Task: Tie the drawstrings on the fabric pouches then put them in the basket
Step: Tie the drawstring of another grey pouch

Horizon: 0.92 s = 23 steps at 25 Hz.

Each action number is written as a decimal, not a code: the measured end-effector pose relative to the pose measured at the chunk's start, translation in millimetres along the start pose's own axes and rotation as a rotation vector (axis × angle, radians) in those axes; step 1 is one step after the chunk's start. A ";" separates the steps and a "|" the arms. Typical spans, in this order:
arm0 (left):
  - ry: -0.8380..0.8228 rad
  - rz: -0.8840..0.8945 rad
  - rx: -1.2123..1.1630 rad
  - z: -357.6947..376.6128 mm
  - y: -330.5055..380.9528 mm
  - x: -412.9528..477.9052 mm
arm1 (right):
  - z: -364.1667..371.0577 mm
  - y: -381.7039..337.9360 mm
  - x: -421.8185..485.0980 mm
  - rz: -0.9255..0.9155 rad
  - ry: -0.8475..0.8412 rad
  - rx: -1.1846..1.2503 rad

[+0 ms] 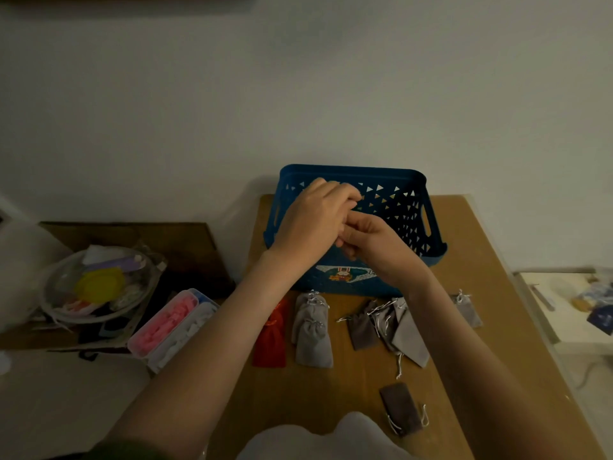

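**Position.** The left hand (311, 220) and right hand (374, 247) are being held together, touching, above the basket (351, 171) at the far edge of the worktop (464, 260). The fingers of both grips are being curled inward. Whether a pouch or its strings are being pinched cannot be told, because the gap is being covered by the back of the left hand.

**Hazards.**
- If a knot is being formed there, a string could be let slip, and a pouch could be dropped into the basket untied.
- In the grey heap (388, 327) at mid-worktop, strings are being crossed over one another. A neighbour could be dragged along when one pouch is lifted.
- The dark pouch (401, 408) by the near edge could be swept off by a forearm.

**Obscured.**
- The basket floor is being blocked by the hands, so its contents cannot be told.
- The red pouch (273, 340) is being partly covered by the left forearm.
- In the dim light, knots on the grey pair (313, 340) beside it are hard to make out.
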<state>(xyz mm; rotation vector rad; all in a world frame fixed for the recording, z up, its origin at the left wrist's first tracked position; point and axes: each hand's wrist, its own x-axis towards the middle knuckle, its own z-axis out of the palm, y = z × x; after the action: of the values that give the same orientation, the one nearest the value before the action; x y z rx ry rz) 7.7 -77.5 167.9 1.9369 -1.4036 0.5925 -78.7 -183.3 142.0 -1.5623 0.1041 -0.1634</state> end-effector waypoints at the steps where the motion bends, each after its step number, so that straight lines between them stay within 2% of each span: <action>1: 0.025 -0.063 -0.030 -0.4 -1.3 -0.2 | -0.2 1.0 1.5 0.005 0.038 0.005; 4: 0.069 -0.236 -0.059 0.9 -10.5 -6.2 | -5.7 4.4 2.2 0.010 0.171 0.010; 7: 0.037 -0.403 -0.231 7.3 -8.7 -19.9 | -3.4 -0.2 -2.0 -0.081 0.225 -0.025; 11: -0.004 -0.572 -0.440 14.5 1.0 -36.5 | 7.6 -8.6 -2.6 -0.170 0.282 -0.355; 16: -0.069 -0.561 -0.473 13.4 -5.6 -37.2 | 5.3 -7.4 3.3 -0.221 0.333 -0.832; 20: -0.125 -0.702 -0.674 12.5 -9.6 -36.2 | 2.6 -0.9 8.0 -0.291 0.452 -1.030; 23: -0.127 -0.824 -0.844 11.1 -15.3 -36.6 | 2.1 -0.9 7.3 -0.297 0.492 -1.036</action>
<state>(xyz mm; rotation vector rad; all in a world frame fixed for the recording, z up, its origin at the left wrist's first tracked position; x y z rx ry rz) 10.2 -58.9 131.2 1.6164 -0.6143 -0.4565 -71.2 -182.5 143.2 -2.5357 0.3870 -0.8281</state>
